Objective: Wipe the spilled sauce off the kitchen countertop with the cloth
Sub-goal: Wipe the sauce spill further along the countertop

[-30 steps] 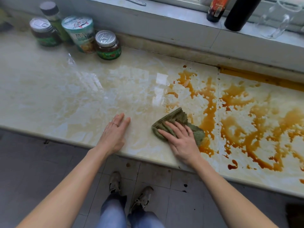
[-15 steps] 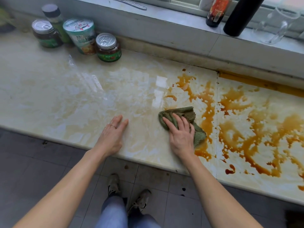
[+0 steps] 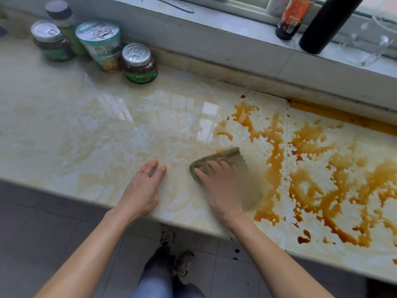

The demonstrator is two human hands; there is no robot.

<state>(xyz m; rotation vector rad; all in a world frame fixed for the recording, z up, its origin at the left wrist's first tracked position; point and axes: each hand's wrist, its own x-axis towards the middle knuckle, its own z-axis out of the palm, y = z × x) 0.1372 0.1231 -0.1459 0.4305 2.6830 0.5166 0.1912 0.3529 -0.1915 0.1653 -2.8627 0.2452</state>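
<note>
The right hand [image 3: 223, 190], fingers straight, presses the green cloth [image 3: 227, 157] flat on the desk [image 3: 86, 125]. The left hand [image 3: 142, 188] rests open, palm down, just beside it. The cloth lies near the desk's front edge, at the left fringe of the brown sauce [image 3: 275, 151], which spreads rightward.

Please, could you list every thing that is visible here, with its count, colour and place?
countertop: one, cream marble, across the view
sauce spill: one, orange-brown, right part of countertop
cloth: one, green, under right hand
jars: two, dark, silver lids, back left
cup: one, green-white, between the jars
green bottle: one, dark cap, behind left jar
sauce bottle: one, dark, red label, windowsill
black cylinder: one, windowsill
glass jug: one, clear, windowsill, far right
left hand: one, flat on countertop, wears ring
right hand: one, presses on cloth
</note>
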